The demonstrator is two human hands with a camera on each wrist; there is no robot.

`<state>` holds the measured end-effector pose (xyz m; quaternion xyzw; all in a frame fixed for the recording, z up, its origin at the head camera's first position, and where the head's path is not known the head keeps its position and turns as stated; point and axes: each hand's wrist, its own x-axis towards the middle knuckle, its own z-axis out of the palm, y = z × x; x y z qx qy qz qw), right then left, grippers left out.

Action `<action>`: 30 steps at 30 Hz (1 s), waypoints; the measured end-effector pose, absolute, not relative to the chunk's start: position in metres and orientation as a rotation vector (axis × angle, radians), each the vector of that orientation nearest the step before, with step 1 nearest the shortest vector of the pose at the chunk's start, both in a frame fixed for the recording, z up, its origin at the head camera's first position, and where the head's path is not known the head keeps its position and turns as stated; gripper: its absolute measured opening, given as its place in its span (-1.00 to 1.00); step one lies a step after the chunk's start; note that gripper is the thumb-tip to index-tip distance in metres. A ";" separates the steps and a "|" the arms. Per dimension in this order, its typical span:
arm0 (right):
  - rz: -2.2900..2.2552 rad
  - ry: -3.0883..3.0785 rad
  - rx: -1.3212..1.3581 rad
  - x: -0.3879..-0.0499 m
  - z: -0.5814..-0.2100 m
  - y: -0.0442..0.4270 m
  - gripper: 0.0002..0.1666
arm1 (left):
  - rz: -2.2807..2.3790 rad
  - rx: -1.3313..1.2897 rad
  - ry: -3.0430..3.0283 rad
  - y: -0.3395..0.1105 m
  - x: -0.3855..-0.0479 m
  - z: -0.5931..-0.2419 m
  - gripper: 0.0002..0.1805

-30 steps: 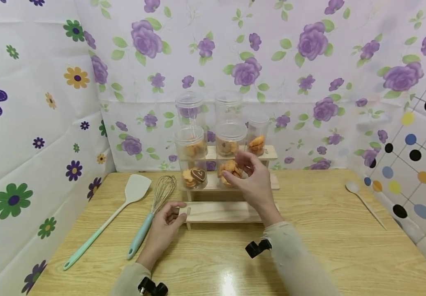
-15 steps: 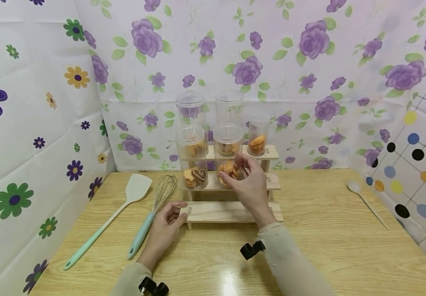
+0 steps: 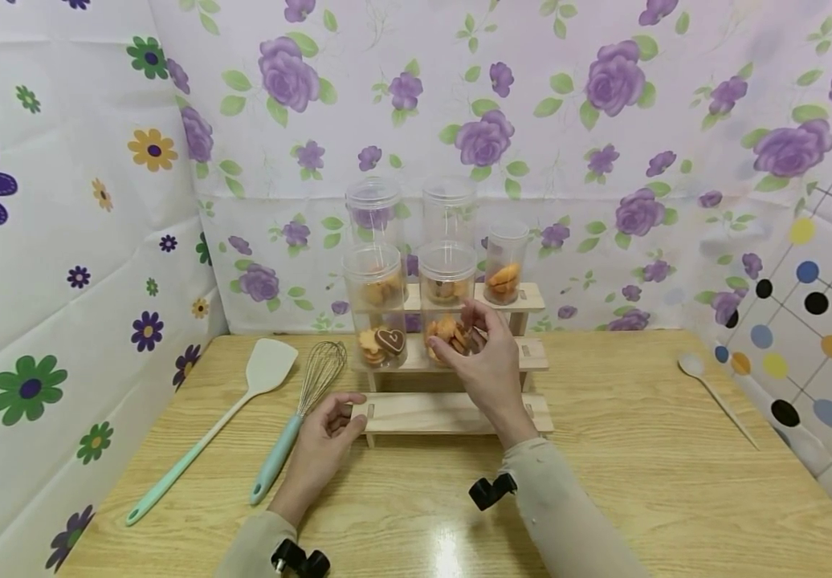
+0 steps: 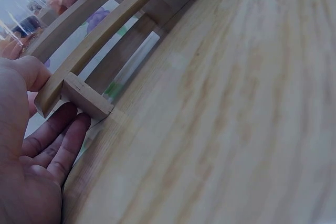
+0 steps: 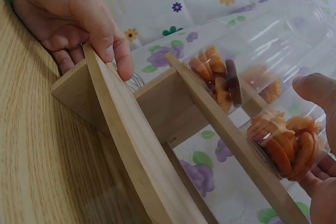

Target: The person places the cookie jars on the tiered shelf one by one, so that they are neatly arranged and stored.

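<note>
My right hand grips a clear jar of golden cookies on the middle step of a wooden tiered shelf, thumb at its front. The right wrist view shows this jar's cookies close to the thumb. My left hand holds the left end of the lowest step; in the left wrist view its other fingers lie beside the step's short leg. To the left on the middle step stands another jar, with flower-shaped cookies and a brown heart cookie.
On the top step are two tall jars, a left one and a middle one, and a smaller jar with cookies. A white spatula and a whisk lie left on the table; a spoon lies right.
My right hand shifted slightly left with the jar between one second and half a second ago, and has barely moved since. The left hand stays at the lowest step's end.
</note>
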<state>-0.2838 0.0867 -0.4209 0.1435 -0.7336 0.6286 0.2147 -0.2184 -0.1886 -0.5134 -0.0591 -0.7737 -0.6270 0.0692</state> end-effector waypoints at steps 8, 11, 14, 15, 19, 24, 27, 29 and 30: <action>1.701 -2.059 0.383 -0.278 -0.418 0.097 0.11 | -1.888 -0.175 -2.340 -0.188 -0.217 -0.514 -0.72; 1.686 -2.028 0.400 -0.274 -0.414 0.103 0.11 | -1.897 -0.172 -2.338 -0.189 -0.217 -0.514 -0.72; 1.695 -1.989 0.431 -0.271 -0.410 0.111 0.10 | -1.903 -0.172 -2.335 -0.189 -0.217 -0.513 -0.71; 1.703 -1.979 0.440 -0.269 -0.408 0.113 0.10 | -1.904 -0.171 -2.334 -0.189 -0.217 -0.513 -0.72; 1.726 -1.946 0.474 -0.261 -0.400 0.124 0.10 | -1.908 -0.170 -2.330 -0.189 -0.217 -0.513 -0.72; 1.732 -1.888 0.488 -0.252 -0.389 0.142 0.07 | -1.910 -0.172 -2.325 -0.189 -0.218 -0.513 -0.72; 1.706 -1.868 0.491 -0.248 -0.383 0.154 0.07 | -1.908 -0.174 -2.327 -0.189 -0.219 -0.514 -0.72; 1.682 -1.862 0.496 -0.245 -0.379 0.162 0.08 | -1.903 -0.181 -2.329 -0.189 -0.218 -0.514 -0.72; 1.661 -1.868 0.491 -0.243 -0.378 0.167 0.07 | -1.902 -0.186 -2.328 -0.190 -0.218 -0.514 -0.72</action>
